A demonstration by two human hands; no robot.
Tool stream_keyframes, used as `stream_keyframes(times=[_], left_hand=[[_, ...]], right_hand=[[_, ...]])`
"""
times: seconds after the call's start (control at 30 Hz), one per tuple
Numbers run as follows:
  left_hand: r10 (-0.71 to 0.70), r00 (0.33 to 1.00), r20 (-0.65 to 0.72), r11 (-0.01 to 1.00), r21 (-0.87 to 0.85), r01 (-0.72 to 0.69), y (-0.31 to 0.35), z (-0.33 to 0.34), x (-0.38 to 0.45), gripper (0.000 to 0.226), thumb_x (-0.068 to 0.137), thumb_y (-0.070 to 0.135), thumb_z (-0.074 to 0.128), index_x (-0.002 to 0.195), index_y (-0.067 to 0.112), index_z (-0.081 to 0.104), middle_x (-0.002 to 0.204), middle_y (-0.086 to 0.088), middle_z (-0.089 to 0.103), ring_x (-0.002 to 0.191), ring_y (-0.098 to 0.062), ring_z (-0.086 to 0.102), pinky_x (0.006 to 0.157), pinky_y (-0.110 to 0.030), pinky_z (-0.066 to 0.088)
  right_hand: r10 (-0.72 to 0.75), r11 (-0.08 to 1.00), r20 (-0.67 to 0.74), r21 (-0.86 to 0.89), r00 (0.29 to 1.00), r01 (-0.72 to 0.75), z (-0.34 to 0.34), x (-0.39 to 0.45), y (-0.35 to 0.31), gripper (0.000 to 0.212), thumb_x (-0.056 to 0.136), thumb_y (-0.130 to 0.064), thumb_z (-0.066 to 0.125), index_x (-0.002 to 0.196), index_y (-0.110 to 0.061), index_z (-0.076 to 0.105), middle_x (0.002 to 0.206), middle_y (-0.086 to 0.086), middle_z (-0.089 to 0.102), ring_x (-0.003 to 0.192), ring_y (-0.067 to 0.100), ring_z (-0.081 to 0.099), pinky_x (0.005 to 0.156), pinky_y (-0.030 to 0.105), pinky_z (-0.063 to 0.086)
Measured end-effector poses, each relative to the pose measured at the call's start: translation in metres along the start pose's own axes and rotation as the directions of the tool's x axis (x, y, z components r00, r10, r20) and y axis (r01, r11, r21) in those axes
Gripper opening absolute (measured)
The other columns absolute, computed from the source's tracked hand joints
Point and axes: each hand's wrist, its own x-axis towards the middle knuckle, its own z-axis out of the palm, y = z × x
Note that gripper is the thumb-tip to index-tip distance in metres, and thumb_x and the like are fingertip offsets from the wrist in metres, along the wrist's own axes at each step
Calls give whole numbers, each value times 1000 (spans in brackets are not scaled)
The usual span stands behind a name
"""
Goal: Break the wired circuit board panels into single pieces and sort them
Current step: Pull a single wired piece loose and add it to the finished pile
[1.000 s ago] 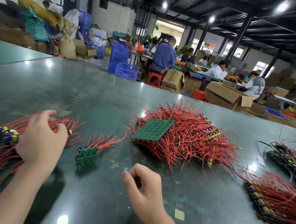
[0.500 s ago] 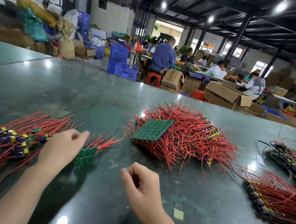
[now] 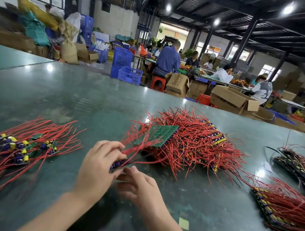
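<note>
My left hand grips a small circuit board piece with red wires trailing up and to the right. My right hand sits just below and right of it, fingertips touching the piece's lower edge; the hand is blurred. A large heap of red-wired panels lies ahead, with a green panel face up on top. Single pieces with yellow and blue parts lie in a pile at the left.
The green table stretches far ahead. Two more stacks of wired panels lie at the right and far right. A small yellow scrap lies near my right forearm. People work at tables beyond, among cardboard boxes and blue crates.
My left hand left the pile at the left, moved right to the small board piece and picked it up. My right hand opened and came up to meet it.
</note>
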Motion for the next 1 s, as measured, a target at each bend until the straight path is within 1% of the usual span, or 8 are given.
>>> stream_keyframes(times=[0.2,0.37,0.5,0.6,0.7,0.83,0.93,1.0], left_hand=[[190,982,14,980,51,-191,4,5,-4,22,78,22,56,79,4,68,99,-5,67,95,-20,50,78,-38,45],[209,976,-64,978,44,-206,7,6,-6,11,70,8,74,80,3,70,106,-4,62,98,-23,46,80,-36,43],[99,995,-24,988,-117,-102,7,5,-7,47,48,-13,85,87,5,67,114,0,47,100,-17,43,88,-22,38],[50,999,16,982,-184,-46,9,3,-6,70,48,-13,85,102,20,55,121,1,41,104,-15,42,88,-29,41],[58,996,69,977,-208,-42,10,6,-4,77,53,-12,83,111,28,51,129,4,37,112,-14,40,98,-28,37],[134,971,199,953,-295,-70,10,8,-6,80,64,7,81,127,39,44,146,9,24,127,-5,29,107,-12,23],[-68,975,209,866,-473,162,17,9,-7,79,68,26,82,133,41,39,150,7,25,134,-2,30,107,-14,30],[-387,873,297,576,-662,480,21,7,-3,65,70,27,81,125,34,47,136,5,46,117,-3,51,94,-19,47]], right_hand=[[-48,998,-36,-43,998,47,0,-1,-1,23,97,-24,48,94,-8,64,90,11,68,85,24,64,87,41,49],[-109,990,-104,-102,989,98,0,-4,-3,16,94,-25,55,89,-13,64,84,-1,70,73,12,62,69,29,48],[-159,980,-126,-138,979,142,-4,-4,-2,7,89,-21,62,86,-17,67,77,-7,67,66,2,58,60,19,47],[-157,982,-127,-128,979,141,-8,-2,-1,6,88,-18,64,86,-19,69,71,-10,67,68,2,58,59,17,47],[-107,993,-110,-56,988,101,-10,0,0,9,90,-14,61,89,-15,69,77,-6,69,73,8,60,64,22,48],[-29,976,-140,212,990,58,-15,4,-3,16,91,-3,54,85,-5,68,77,8,69,68,16,63,64,27,50],[-12,944,-213,319,977,81,-20,7,-8,18,91,1,51,78,-3,63,66,7,64,57,12,58,56,21,50],[-29,941,-232,321,972,104,-22,8,-9,20,92,1,48,79,-4,63,65,5,67,57,11,61,59,21,53]])
